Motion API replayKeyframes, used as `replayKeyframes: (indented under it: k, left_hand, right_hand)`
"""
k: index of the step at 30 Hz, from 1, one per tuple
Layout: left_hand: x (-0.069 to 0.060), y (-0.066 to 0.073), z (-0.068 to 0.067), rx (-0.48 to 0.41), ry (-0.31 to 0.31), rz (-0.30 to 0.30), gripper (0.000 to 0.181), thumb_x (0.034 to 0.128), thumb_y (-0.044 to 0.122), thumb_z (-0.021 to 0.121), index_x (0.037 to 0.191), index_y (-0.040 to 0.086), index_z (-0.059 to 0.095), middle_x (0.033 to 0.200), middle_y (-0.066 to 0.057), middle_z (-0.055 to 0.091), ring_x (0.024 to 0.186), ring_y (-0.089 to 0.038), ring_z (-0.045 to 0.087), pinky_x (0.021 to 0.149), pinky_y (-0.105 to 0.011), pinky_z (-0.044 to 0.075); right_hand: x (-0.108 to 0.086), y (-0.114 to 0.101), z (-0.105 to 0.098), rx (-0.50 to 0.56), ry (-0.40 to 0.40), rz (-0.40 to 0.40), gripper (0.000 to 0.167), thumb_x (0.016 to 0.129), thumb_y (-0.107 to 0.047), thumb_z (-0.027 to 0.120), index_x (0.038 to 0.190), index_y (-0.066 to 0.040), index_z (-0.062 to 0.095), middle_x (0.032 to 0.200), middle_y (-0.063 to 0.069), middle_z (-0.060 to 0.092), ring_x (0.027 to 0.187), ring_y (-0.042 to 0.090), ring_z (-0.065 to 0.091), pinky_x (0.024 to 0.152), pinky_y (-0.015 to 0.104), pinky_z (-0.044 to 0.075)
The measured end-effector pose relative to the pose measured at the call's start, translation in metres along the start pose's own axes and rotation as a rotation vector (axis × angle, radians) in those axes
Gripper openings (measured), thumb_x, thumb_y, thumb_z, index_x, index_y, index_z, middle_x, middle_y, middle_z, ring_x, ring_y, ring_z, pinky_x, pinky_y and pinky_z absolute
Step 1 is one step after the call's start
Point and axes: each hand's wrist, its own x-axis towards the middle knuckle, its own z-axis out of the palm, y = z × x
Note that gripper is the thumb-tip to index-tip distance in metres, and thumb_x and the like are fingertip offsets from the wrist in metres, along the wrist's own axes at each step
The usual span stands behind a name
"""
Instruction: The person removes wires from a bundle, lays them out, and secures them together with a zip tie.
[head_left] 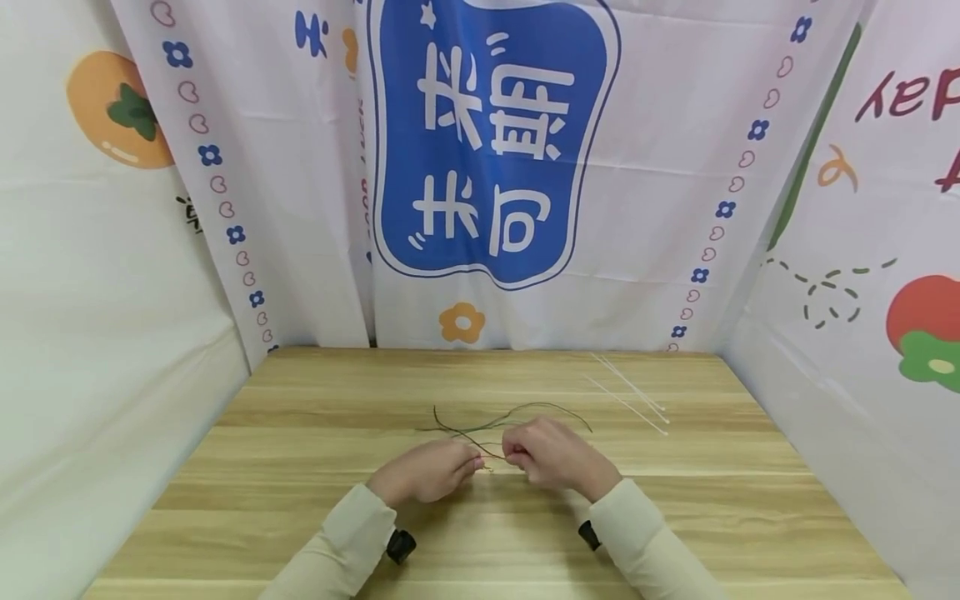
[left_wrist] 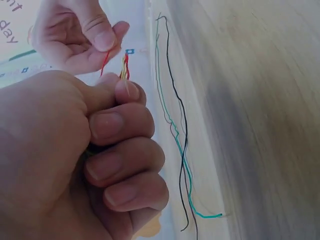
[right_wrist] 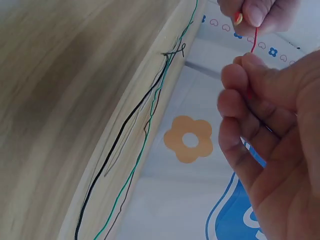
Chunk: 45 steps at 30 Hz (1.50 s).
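Red wire (right_wrist: 255, 40) spans the short gap between the 2 hands, over the middle of the wooden table (head_left: 487, 554); the left hand (head_left: 429, 472) has its fingers curled in, with thumb and index finger pinching a small bundle whose red and yellow ends (left_wrist: 125, 67) stick up past the fingertips; the right hand (head_left: 553, 454) pinches the red wire between thumb and index fingertip, its other fingers loosely bent, and a dark strand (right_wrist: 265, 124) crosses the inside of those fingers; a black wire (left_wrist: 174, 87) and a green wire (left_wrist: 191, 195) lie on the table just beyond the hands, crossing each other, with thinner strands alongside that are hard to tell apart; 3 thin white strips (head_left: 628, 407) lie near the far right part of the table, apart from the wires; 2 pale sleeves (head_left: 358, 529) cover the forearms, with a black object (head_left: 401, 547) at each wrist; behind the table hangs a white printed cloth (head_left: 660, 225) with a large blue panel (head_left: 480, 208) and an orange flower (head_left: 451, 323).
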Motion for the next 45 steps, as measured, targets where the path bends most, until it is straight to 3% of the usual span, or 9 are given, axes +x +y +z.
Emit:
replayKeyframes:
  k: [4,7,10,15,22,28,33,39,45]
  left_hand:
    - [0.000,0.001,-0.001,0.003,0.009,0.009,0.034,0.1144,0.021,0.047,0.085,0.010,0.062,0.070,0.011,0.042,0.064,-0.001,0.040,0.068,-0.024,0.041]
    - [0.000,0.002,0.000,-0.020,-0.003,0.040,0.036,0.1142,0.021,0.047,0.085,0.007,0.064,0.069,0.012,0.043,0.061,0.000,0.039,0.065,-0.022,0.040]
    - [-0.001,0.001,0.001,-0.063,-0.023,0.033,0.039,0.1144,0.020,0.046,0.082,0.006,0.063,0.066,0.012,0.043,0.057,0.000,0.038,0.064,-0.020,0.040]
    - [-0.008,-0.004,-0.001,-0.102,-0.015,-0.021,0.041,0.1149,0.022,0.045,0.079,0.012,0.063,0.066,0.012,0.048,0.058,0.000,0.040,0.070,-0.022,0.045]
    - [-0.019,-0.016,-0.006,-0.092,0.014,0.036,0.044,0.1142,0.018,0.047,0.073,0.009,0.061,0.064,0.013,0.045,0.056,0.002,0.037,0.068,-0.019,0.045]
    - [-0.029,-0.021,-0.012,-0.096,0.039,0.041,0.045,0.1144,0.016,0.046,0.074,0.004,0.061,0.063,0.013,0.042,0.055,0.002,0.035,0.072,-0.021,0.045]
    - [-0.032,-0.021,-0.014,-0.087,0.045,0.003,0.045,0.1141,0.017,0.047,0.074,0.002,0.062,0.061,0.013,0.041,0.053,0.001,0.034,0.070,-0.021,0.044]
    - [-0.032,-0.022,-0.014,0.019,0.067,-0.066,0.047,0.1137,0.021,0.049,0.070,0.009,0.060,0.058,0.013,0.041,0.052,0.000,0.036,0.069,-0.023,0.045]
    - [-0.031,-0.019,-0.014,0.136,0.150,-0.188,0.050,0.1119,0.026,0.054,0.063,0.022,0.046,0.058,0.011,0.038,0.051,-0.003,0.036,0.056,-0.024,0.040]
  right_hand:
    - [0.004,-0.004,0.004,0.047,0.007,-0.057,0.010,0.101,-0.007,0.070,0.094,-0.012,0.075,0.081,-0.007,0.069,0.069,-0.004,0.049,0.064,0.013,0.044]
    - [0.005,-0.005,0.006,0.017,0.037,-0.091,0.013,0.100,-0.006,0.070,0.089,-0.012,0.074,0.079,-0.002,0.071,0.069,-0.002,0.049,0.066,0.014,0.045]
    - [0.005,-0.004,0.006,-0.024,0.050,-0.101,0.018,0.098,-0.001,0.070,0.083,-0.010,0.072,0.073,-0.001,0.067,0.067,-0.001,0.046,0.064,0.014,0.042]
    - [-0.002,0.002,0.001,-0.062,0.062,-0.074,0.025,0.093,0.008,0.068,0.076,-0.010,0.065,0.069,-0.007,0.053,0.065,-0.001,0.040,0.062,0.016,0.036]
    - [-0.012,0.015,-0.005,-0.067,0.072,-0.027,0.031,0.087,0.015,0.060,0.072,-0.012,0.061,0.066,-0.011,0.046,0.062,-0.001,0.033,0.061,0.018,0.031]
    - [-0.020,0.021,-0.011,-0.027,0.050,0.009,0.030,0.089,0.015,0.060,0.074,-0.011,0.063,0.067,-0.011,0.047,0.062,-0.001,0.032,0.062,0.019,0.032]
    - [-0.024,0.021,-0.014,0.001,0.045,0.015,0.029,0.090,0.016,0.058,0.075,-0.009,0.064,0.068,-0.010,0.046,0.061,-0.001,0.030,0.061,0.019,0.031]
    - [-0.025,0.020,-0.013,-0.020,0.042,0.010,0.032,0.091,0.014,0.059,0.075,-0.013,0.064,0.068,-0.010,0.051,0.061,-0.002,0.034,0.062,0.018,0.036]
    - [-0.024,0.017,-0.009,-0.072,0.046,-0.048,0.033,0.088,0.015,0.059,0.073,-0.014,0.062,0.065,-0.011,0.050,0.061,-0.003,0.032,0.062,0.016,0.033]
